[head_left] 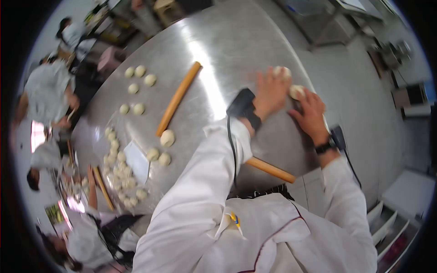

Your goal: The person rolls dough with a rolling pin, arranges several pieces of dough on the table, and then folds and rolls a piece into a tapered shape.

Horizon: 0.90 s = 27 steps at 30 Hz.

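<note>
My left hand (272, 93), blurred by motion, is cupped over a pale dough ball (283, 72) near the right edge of the steel table. Beside it, my right hand (311, 111) curls its fingers around another dough ball (297, 92), with the thumb out to the left. Both balls rest low at the tabletop. Below my left forearm lies a wooden rolling pin (271, 170), partly hidden by the white sleeve. A second, longer rolling pin (179, 98) lies left of my left arm, with a larger dough ball (167, 138) at its lower end.
The steel table (236, 41) carries several dough balls (140, 71) at its far left. Many small dough pieces (120, 170) lie around a white scraper-like sheet (137, 161). Co-workers (49, 88) stand along the left side, one with a hand by a rolling pin (103, 189).
</note>
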Available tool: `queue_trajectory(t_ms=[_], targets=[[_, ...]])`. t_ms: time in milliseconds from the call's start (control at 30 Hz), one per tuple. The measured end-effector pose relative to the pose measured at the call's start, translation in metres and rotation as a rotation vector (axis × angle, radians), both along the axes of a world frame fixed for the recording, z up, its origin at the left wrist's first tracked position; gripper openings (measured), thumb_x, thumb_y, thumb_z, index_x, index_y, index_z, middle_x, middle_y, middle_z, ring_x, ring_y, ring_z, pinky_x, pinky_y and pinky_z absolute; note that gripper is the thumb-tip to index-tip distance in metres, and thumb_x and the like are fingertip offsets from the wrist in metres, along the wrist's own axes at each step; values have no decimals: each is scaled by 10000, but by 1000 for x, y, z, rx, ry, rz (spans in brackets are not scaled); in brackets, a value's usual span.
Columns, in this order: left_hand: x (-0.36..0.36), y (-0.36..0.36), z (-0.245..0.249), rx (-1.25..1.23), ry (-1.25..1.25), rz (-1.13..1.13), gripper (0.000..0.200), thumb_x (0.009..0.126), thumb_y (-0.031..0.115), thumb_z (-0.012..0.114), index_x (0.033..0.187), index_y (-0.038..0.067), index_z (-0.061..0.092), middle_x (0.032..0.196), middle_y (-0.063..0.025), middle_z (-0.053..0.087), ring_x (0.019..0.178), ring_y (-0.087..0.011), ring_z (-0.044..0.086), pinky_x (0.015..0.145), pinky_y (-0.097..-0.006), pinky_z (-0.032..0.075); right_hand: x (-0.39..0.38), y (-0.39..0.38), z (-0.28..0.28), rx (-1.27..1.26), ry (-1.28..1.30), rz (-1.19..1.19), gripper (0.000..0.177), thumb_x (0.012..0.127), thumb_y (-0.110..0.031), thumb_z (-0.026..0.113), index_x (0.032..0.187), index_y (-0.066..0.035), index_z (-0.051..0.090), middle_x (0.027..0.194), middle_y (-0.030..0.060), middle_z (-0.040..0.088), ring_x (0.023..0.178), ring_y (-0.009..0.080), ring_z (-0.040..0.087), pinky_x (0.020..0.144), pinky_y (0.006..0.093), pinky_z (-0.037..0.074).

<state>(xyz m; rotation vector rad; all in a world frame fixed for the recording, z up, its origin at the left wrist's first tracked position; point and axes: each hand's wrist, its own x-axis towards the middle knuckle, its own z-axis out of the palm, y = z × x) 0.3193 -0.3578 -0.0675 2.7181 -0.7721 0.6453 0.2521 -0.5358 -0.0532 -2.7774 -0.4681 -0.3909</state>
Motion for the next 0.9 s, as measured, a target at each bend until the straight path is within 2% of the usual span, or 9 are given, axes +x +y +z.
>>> queue_trajectory(t_ms=[100,167,333,433,500,567,667,800,900], targets=[[-72,53,78,-333,100,-49,490,754,-45,539,1225,67,615,1294,-201,555,1168,-402,532,973,-467,455,-32,13,19,257,-184,-88,472,824,-180,713,1266,-75,582,1304,194,550,1197,387,515,992,487,405],[-134,117,84,-568,223,-8,424,740,-75,563,1137,55,635,1162,-173,617,1050,-374,582,904,-444,483,-60,60,35,456,156,106,342,836,-161,706,1154,-55,638,1227,187,591,1124,369,570,935,442,469],[-247,272,58,-152,372,760,363,801,62,666,1160,51,609,1126,-225,572,1012,-398,560,896,-457,458,-72,254,50,513,311,617,296,820,-206,714,1058,-41,653,1076,142,615,946,345,627,816,413,530],[-260,295,28,18,374,770,379,828,60,643,1204,70,601,1146,-239,558,1009,-422,554,892,-469,452,-52,363,25,388,608,631,328,793,-168,677,1095,-46,639,1018,195,622,936,370,621,807,426,539],[-251,315,9,-105,404,730,388,838,33,627,1222,70,597,1156,-229,562,1022,-416,556,903,-460,454,-53,398,-21,290,323,554,295,837,-151,591,1118,-71,627,1047,225,581,926,348,645,789,432,549],[-262,318,18,-178,494,690,389,841,12,621,1226,61,594,1162,-223,561,1034,-411,557,914,-453,456,-56,391,0,369,475,467,292,828,-157,622,1110,-82,628,1091,148,580,858,333,663,734,420,564],[-242,296,51,-408,126,497,343,870,-9,607,1211,22,586,1158,-198,571,1070,-364,566,933,-413,462,-57,298,74,706,312,632,283,821,-170,649,1086,-76,619,1051,109,593,847,324,656,710,416,558],[-175,166,108,-829,279,119,344,852,-17,678,1177,-6,566,1139,-157,601,1023,-282,603,885,-366,494,-57,117,125,705,-95,219,341,844,-56,709,1148,-28,556,1059,128,617,855,226,670,654,320,540],[-104,67,123,-765,145,-335,429,770,-54,723,1162,27,571,1103,-147,628,984,-306,615,841,-374,508,-79,4,117,762,-440,-56,398,857,-50,695,1192,-23,482,1102,147,553,933,209,574,806,314,492]])
